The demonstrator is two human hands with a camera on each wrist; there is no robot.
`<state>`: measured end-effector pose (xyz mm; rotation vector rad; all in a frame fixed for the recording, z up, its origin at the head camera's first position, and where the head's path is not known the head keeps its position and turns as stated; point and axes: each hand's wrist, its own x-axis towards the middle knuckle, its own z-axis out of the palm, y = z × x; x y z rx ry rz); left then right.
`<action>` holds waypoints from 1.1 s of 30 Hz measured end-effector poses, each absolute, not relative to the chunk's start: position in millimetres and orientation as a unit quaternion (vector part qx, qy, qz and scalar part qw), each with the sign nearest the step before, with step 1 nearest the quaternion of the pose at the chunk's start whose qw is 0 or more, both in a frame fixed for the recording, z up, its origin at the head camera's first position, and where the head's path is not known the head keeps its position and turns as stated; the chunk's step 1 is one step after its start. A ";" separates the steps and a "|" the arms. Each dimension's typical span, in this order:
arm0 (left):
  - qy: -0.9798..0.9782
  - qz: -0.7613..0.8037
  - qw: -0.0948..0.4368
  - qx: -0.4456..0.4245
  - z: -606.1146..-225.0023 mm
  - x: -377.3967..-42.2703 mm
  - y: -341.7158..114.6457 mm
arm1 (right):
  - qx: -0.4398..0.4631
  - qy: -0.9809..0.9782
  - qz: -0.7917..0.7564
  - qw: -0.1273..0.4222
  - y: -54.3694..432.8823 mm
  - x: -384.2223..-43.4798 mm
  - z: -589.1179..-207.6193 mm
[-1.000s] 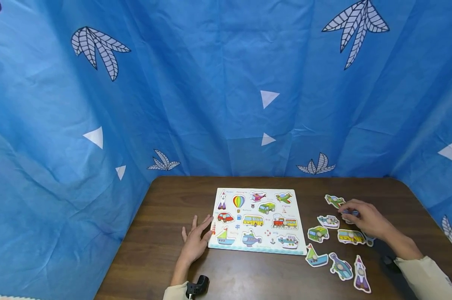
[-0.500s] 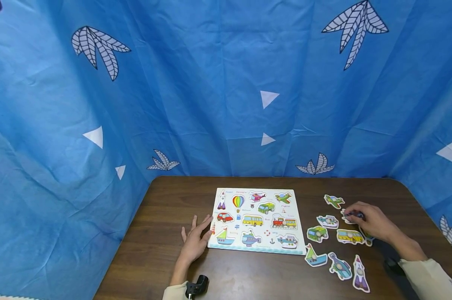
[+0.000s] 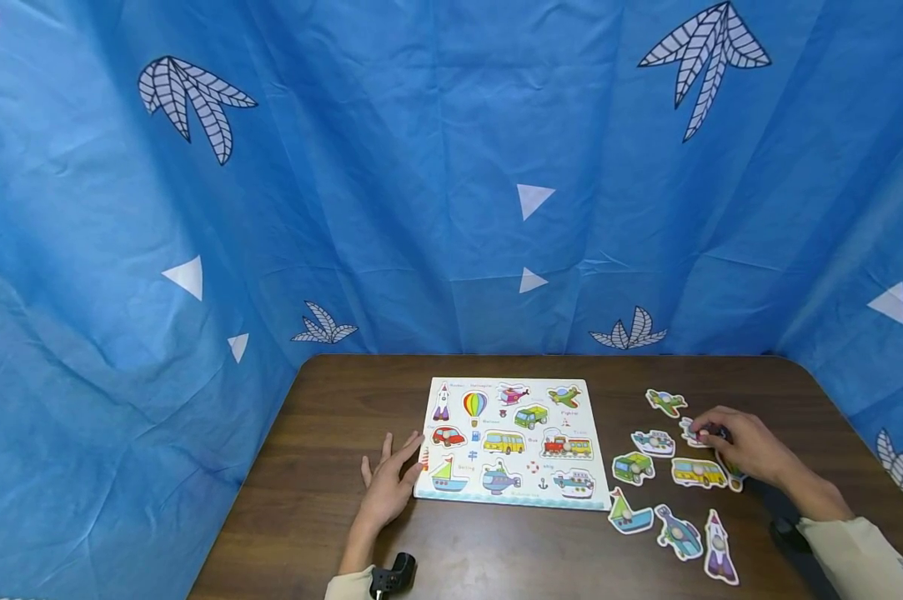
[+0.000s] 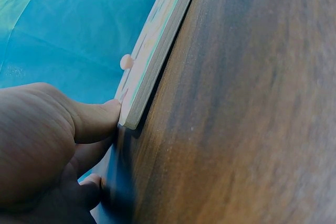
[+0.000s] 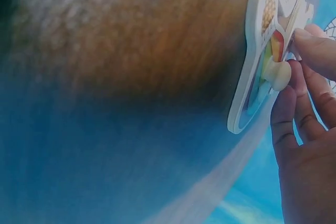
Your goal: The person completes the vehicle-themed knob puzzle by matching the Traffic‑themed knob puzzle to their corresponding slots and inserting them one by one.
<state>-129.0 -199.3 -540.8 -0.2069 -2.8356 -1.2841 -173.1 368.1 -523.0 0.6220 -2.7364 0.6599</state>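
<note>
A white puzzle board (image 3: 519, 502) printed with vehicles lies mid-table. The left hand (image 3: 389, 483) rests at its left side with fingers spread. In the left wrist view, the thumb (image 4: 97, 120) touches the board's corner. Over the loose pieces on the right, the right hand (image 3: 744, 446) pinches a small puzzle piece (image 3: 688, 432), mostly hidden by fingers, so its picture cannot be told. Just beside those fingers, the right wrist view has a hot-air balloon piece (image 5: 254, 98) with a round knob (image 5: 278, 75).
Around the right hand lie a green plane (image 3: 666, 403), ship (image 3: 654, 443), green truck (image 3: 634, 468), yellow bus (image 3: 699, 472), sailboat (image 3: 631, 518), submarine (image 3: 679, 533) and rocket piece (image 3: 719, 550). A blue curtain (image 3: 421, 208) hangs behind the brown table (image 3: 308, 433).
The right hand has shifted slightly right and down, uncovering more of the piece at its fingertips. The left hand and the board have stayed in place.
</note>
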 end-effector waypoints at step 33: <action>-0.910 -0.411 0.004 -0.063 -540.1 -129.0 -198.2 | 0.273 -0.911 0.290 0.104 302.2 -198.5 -498.2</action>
